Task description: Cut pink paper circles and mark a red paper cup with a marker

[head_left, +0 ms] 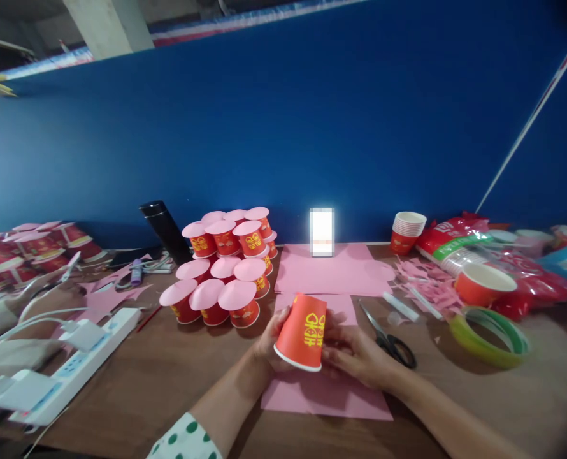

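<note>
A red paper cup (303, 331) with yellow characters is tilted, its white rim pointing down toward me. My left hand (272, 341) is closed around its left side. On the right side of the cup, the fingers of my right hand (360, 354) are curled against it, some partly hidden behind it. Beneath both hands lies a sheet of pink paper (326, 401). Black-handled scissors (388, 338) rest just right of my right hand. To the left, several upside-down red cups topped with pink paper discs (209, 294) stand in stacked rows.
Pink sheets (331, 271) lie behind my hands, near a bright phone (322, 233). At right are stacked cups (406, 233), pink scraps (427, 284), a single cup (485, 285) and green tape (491, 338). A power strip (76, 363) and a co-worker's hands (49, 303) are at left.
</note>
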The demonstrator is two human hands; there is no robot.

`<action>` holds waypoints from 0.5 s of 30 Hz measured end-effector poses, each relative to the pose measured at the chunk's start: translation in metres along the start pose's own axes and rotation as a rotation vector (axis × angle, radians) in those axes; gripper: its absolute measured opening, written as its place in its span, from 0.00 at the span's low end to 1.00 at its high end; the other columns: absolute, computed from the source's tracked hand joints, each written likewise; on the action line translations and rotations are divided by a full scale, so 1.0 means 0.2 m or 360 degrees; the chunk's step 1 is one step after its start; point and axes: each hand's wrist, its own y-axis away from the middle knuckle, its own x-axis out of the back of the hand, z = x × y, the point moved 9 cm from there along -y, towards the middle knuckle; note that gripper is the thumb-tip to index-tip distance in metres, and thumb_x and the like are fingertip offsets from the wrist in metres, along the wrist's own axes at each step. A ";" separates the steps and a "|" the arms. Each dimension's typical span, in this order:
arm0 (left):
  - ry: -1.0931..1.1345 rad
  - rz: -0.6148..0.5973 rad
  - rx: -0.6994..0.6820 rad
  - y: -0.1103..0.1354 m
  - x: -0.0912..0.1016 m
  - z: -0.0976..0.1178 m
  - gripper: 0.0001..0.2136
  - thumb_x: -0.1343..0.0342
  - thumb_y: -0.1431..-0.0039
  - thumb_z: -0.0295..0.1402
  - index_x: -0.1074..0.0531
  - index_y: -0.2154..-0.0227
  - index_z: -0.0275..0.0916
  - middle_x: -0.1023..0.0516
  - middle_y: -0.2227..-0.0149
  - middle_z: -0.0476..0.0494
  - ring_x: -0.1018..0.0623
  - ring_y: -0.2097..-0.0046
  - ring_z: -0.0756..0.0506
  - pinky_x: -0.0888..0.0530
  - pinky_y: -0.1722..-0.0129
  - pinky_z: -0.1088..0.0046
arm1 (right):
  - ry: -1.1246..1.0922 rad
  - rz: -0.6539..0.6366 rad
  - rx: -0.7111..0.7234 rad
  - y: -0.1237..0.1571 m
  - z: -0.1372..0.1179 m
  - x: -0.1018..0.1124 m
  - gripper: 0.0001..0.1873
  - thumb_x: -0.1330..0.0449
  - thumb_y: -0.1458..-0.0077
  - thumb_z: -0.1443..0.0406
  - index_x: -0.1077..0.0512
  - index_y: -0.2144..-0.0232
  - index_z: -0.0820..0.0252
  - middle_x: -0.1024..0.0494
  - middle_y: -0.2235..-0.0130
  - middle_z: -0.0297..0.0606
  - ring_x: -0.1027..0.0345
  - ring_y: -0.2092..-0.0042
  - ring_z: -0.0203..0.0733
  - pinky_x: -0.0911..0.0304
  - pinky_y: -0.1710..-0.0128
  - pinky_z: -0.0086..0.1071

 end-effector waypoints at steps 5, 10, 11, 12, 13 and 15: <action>0.0033 -0.0055 -0.0124 -0.01 0.01 0.03 0.31 0.48 0.49 0.53 0.29 0.51 0.33 0.34 0.41 0.30 0.41 0.36 0.33 0.40 0.43 0.58 | 0.0001 0.0036 0.0125 0.00 -0.02 -0.01 0.17 0.43 0.41 0.59 0.28 0.52 0.61 0.22 0.55 0.46 0.26 0.55 0.45 0.31 0.52 0.39; 0.0097 -0.0009 -0.0109 -0.02 0.01 0.02 0.29 0.49 0.48 0.53 0.29 0.53 0.32 0.34 0.41 0.30 0.43 0.36 0.32 0.43 0.41 0.55 | 0.0460 0.0161 0.0172 0.01 -0.01 0.06 0.09 0.44 0.41 0.66 0.28 0.59 0.59 0.20 0.59 0.42 0.25 0.59 0.45 0.29 0.60 0.34; 0.0110 0.0011 -0.0107 -0.02 0.01 0.02 0.29 0.49 0.47 0.52 0.29 0.52 0.33 0.34 0.41 0.30 0.42 0.36 0.32 0.44 0.41 0.55 | 0.0514 0.0172 0.0179 0.01 -0.01 0.07 0.08 0.44 0.41 0.66 0.28 0.59 0.59 0.20 0.61 0.41 0.25 0.60 0.44 0.30 0.61 0.33; 0.0116 0.0032 -0.0104 -0.01 0.02 0.02 0.28 0.49 0.47 0.52 0.29 0.52 0.33 0.34 0.41 0.31 0.41 0.36 0.32 0.44 0.41 0.55 | 0.0550 0.0179 0.0189 0.01 -0.01 0.07 0.08 0.44 0.41 0.66 0.29 0.59 0.59 0.20 0.61 0.40 0.25 0.60 0.44 0.30 0.62 0.32; 0.0115 0.0055 -0.0109 -0.01 0.03 0.02 0.28 0.49 0.47 0.51 0.29 0.51 0.34 0.33 0.41 0.31 0.40 0.37 0.33 0.43 0.41 0.55 | 0.0567 0.0189 0.0202 0.01 -0.02 0.07 0.09 0.44 0.41 0.66 0.29 0.58 0.58 0.20 0.62 0.40 0.24 0.61 0.43 0.30 0.62 0.32; 0.0080 0.0110 -0.0133 0.00 0.06 0.03 0.27 0.47 0.48 0.51 0.29 0.52 0.34 0.31 0.43 0.32 0.38 0.38 0.33 0.42 0.42 0.56 | 0.0582 0.0217 0.0228 0.02 -0.03 0.07 0.12 0.44 0.41 0.66 0.31 0.54 0.57 0.20 0.61 0.39 0.24 0.61 0.42 0.30 0.62 0.31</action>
